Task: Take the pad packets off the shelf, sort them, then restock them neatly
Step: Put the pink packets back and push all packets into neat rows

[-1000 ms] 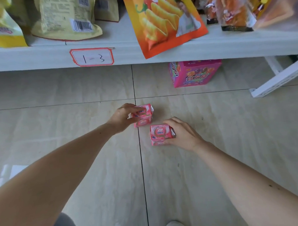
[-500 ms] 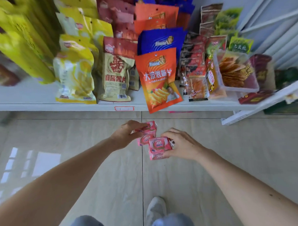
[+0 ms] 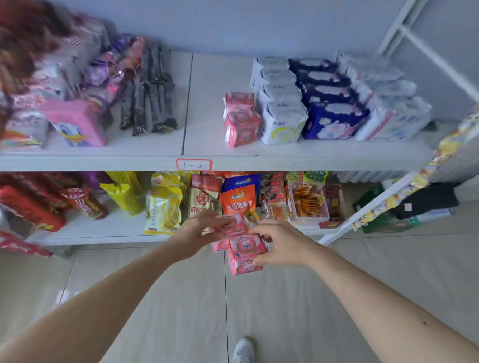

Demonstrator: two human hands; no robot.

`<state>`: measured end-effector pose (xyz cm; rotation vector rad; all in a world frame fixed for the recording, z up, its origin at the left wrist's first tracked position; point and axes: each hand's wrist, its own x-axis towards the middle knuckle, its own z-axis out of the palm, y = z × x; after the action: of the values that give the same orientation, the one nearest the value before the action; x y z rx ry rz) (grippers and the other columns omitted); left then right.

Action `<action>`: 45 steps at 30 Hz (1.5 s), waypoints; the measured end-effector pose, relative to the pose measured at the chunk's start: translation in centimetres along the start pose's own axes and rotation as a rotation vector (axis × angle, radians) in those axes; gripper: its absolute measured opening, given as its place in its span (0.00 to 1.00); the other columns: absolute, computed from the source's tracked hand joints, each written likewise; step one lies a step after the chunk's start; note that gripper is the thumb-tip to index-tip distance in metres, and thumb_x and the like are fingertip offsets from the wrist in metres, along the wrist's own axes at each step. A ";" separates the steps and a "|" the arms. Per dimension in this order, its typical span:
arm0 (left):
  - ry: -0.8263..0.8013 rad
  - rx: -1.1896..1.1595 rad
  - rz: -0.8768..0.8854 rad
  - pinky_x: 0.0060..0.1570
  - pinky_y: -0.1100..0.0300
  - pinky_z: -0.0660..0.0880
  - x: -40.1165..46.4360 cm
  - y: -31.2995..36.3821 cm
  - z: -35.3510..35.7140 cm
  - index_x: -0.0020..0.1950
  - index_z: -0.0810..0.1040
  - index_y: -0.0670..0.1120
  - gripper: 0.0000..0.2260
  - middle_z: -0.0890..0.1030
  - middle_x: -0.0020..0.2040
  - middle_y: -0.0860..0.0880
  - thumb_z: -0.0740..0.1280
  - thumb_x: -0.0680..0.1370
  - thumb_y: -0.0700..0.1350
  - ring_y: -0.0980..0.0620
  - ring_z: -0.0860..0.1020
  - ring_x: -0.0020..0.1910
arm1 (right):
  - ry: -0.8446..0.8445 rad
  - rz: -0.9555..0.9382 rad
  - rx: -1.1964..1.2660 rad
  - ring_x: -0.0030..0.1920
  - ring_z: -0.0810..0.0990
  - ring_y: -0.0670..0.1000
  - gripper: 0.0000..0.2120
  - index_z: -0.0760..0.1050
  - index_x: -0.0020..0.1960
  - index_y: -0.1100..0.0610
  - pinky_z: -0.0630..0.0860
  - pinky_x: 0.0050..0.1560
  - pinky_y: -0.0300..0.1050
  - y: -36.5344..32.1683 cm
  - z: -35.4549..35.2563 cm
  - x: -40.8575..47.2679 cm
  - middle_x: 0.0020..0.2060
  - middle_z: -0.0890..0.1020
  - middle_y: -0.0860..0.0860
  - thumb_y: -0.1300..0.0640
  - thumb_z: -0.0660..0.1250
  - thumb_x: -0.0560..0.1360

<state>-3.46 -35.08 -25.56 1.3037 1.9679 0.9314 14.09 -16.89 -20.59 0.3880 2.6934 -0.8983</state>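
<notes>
The red-bordered label (image 3: pixel 194 165) on the front edge of the upper shelf (image 3: pixel 327 152) reads "1-2", handwritten. The white pad packet (image 3: pixel 281 124) on that shelf carries the letters "ABC". The orange snack bag (image 3: pixel 237 200) on the lower shelf shows "大波浪薯片". Other print is blurred.

A pale blue-grey wall (image 3: pixel 294 17) rises behind a white two-tier shelf unit (image 3: pixel 327 152), whose front edge carries a red-bordered label (image 3: pixel 194 164). The floor (image 3: pixel 173 321) is pale beige tile with thin dark joints and faint bright reflections at the left. At the right a second white rack (image 3: pixel 414 182) runs off at an angle, and white struts (image 3: pixel 430 49) cross the wall.
</notes>
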 end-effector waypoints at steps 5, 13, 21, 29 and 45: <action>0.062 0.042 0.075 0.54 0.75 0.65 -1.4 5.2 -6.5 0.61 0.72 0.69 0.21 0.72 0.58 0.51 0.68 0.76 0.45 0.58 0.71 0.57 | 0.094 -0.065 -0.087 0.58 0.74 0.46 0.35 0.73 0.68 0.53 0.71 0.62 0.44 -5.2 -5.5 -1.4 0.60 0.75 0.46 0.43 0.77 0.64; 0.253 0.066 0.045 0.62 0.53 0.70 1.4 9.4 -15.1 0.69 0.70 0.55 0.22 0.72 0.62 0.49 0.70 0.75 0.47 0.52 0.72 0.62 | 0.243 -0.134 -0.126 0.62 0.72 0.46 0.34 0.72 0.69 0.50 0.69 0.65 0.45 -10.2 -13.1 1.4 0.63 0.74 0.46 0.44 0.77 0.66; 0.422 0.115 -0.019 0.60 0.60 0.66 8.5 9.8 -21.0 0.70 0.70 0.51 0.21 0.67 0.61 0.47 0.68 0.77 0.43 0.50 0.70 0.58 | 0.280 -0.248 -0.206 0.58 0.76 0.48 0.30 0.74 0.65 0.51 0.72 0.61 0.48 -10.0 -21.0 11.4 0.59 0.77 0.47 0.50 0.78 0.66; 0.687 0.028 -0.177 0.61 0.55 0.70 14.7 9.4 -25.0 0.68 0.71 0.51 0.20 0.66 0.65 0.45 0.69 0.76 0.45 0.49 0.71 0.57 | 0.293 -0.356 -0.205 0.57 0.76 0.49 0.30 0.76 0.64 0.55 0.68 0.56 0.37 -9.8 -27.4 21.2 0.58 0.79 0.50 0.56 0.79 0.64; 0.669 -0.029 -0.348 0.62 0.60 0.66 24.3 4.2 -24.8 0.69 0.70 0.45 0.23 0.66 0.64 0.41 0.70 0.75 0.41 0.44 0.72 0.60 | 0.350 -0.105 -0.215 0.51 0.77 0.54 0.20 0.77 0.56 0.58 0.72 0.52 0.46 -5.1 -27.8 29.5 0.51 0.78 0.53 0.60 0.77 0.65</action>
<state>-29.04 -16.90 -10.20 0.6256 2.5519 1.3171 -19.74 1.11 -6.46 0.3899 3.1183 -0.6022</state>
